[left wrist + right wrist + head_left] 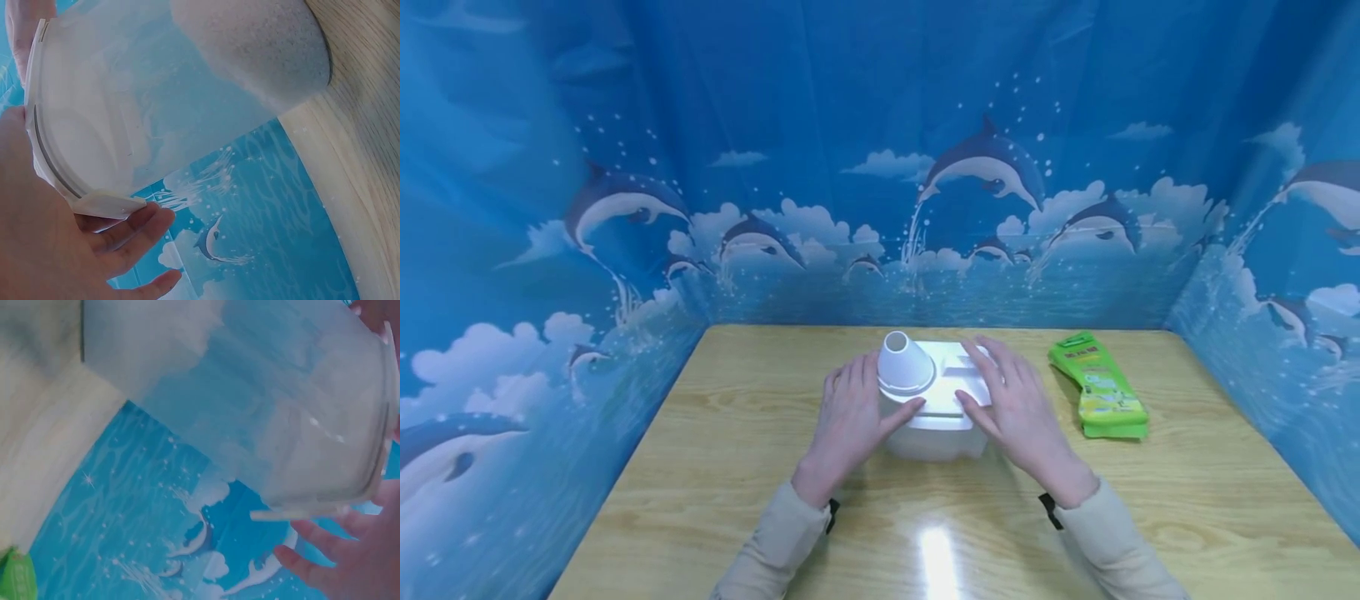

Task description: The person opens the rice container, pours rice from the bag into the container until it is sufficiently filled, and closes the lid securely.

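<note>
A translucent storage container [206,81] stands upright on the table, partly filled with white, grainy contents. Its white lid [951,400] carries a cone-shaped spout or cup [904,360] on the left part. My left hand [852,408] lies along the lid's left side, thumb on its front edge and fingers by the white side clasp [109,205], which tilts outward in the left wrist view. On the opposite side, my right hand [1017,404] spreads its fingers over the lid's right edge. A flap [294,511] sticks out there in the right wrist view, with fingertips just beneath it.
A green and yellow printed packet [1099,385] lies on the wooden table [737,467] to the right of the container. Blue dolphin-print curtains [865,167] enclose the table's back and sides.
</note>
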